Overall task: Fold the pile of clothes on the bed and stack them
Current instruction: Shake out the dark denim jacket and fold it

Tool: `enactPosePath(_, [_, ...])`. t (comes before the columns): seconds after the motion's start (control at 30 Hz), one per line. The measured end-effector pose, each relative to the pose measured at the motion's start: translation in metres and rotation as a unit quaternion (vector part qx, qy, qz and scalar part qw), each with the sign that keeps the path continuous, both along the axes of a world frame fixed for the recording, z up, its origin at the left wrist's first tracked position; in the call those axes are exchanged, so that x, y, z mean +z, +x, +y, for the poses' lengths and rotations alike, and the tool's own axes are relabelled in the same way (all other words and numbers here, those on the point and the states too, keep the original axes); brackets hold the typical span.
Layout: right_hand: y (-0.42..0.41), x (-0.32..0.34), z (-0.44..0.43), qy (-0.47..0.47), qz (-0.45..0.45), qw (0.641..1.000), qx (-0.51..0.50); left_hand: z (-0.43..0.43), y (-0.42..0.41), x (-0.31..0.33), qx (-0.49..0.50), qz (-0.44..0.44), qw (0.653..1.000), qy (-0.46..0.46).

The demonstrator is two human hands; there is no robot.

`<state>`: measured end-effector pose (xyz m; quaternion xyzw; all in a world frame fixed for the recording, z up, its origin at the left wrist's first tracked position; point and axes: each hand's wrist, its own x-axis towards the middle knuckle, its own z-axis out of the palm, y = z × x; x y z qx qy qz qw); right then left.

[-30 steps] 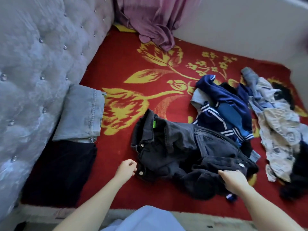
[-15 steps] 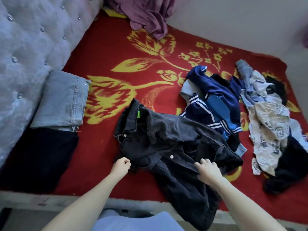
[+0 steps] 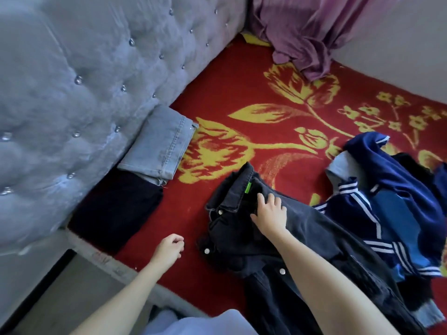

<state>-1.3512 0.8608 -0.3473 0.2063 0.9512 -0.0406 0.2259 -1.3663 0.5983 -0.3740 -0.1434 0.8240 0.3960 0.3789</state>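
Note:
A black denim jacket [image 3: 302, 243] with silver buttons and a green tag lies spread on the red bed cover, its lower part hanging over the near edge. My right hand [image 3: 271, 213] lies flat on it just below the collar, fingers straight. My left hand [image 3: 168, 250] hovers left of the jacket with loosely curled fingers, holding nothing. Folded light-blue jeans [image 3: 162, 143] lie on a folded dark garment [image 3: 118, 209] by the headboard. A blue jacket with white stripes [image 3: 391, 206] lies crumpled at the right.
A grey tufted headboard [image 3: 84, 93] fills the left. The red and yellow flowered bed cover [image 3: 242, 97] stretches between the stack and the pile. A purple cloth [image 3: 304, 32] hangs at the far corner by the white wall. The bed's near edge [image 3: 116, 267] runs diagonally below my left hand.
My right hand let go of the jacket's lower part and moved up to its collar area. My left hand released the jacket's edge and drew away to the left. The view shifted left.

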Motion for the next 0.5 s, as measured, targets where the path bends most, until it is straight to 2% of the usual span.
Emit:
enactPosePath(0.1, [-0.020, -0.007, 0.009, -0.022, -0.016, 0.995, -0.095, -0.013, -0.011, -0.007, 0.023, -0.009, 1.000, -0.015])
enactPosePath(0.27, [-0.018, -0.012, 0.030, -0.008, -0.034, 0.989, -0.146, -0.007, -0.026, -0.015, 0.011, -0.025, 0.999, -0.020])
enactPosePath(0.37, [-0.005, -0.006, 0.043, -0.043, 0.011, 0.972, -0.231, 0.014, -0.033, -0.014, -0.013, -0.030, 0.999, 0.002])
enactPosePath(0.5, [0.029, 0.028, 0.077, -0.062, 0.115, 0.924, -0.360, 0.044, -0.039, -0.005, -0.060, -0.022, 0.997, 0.031])
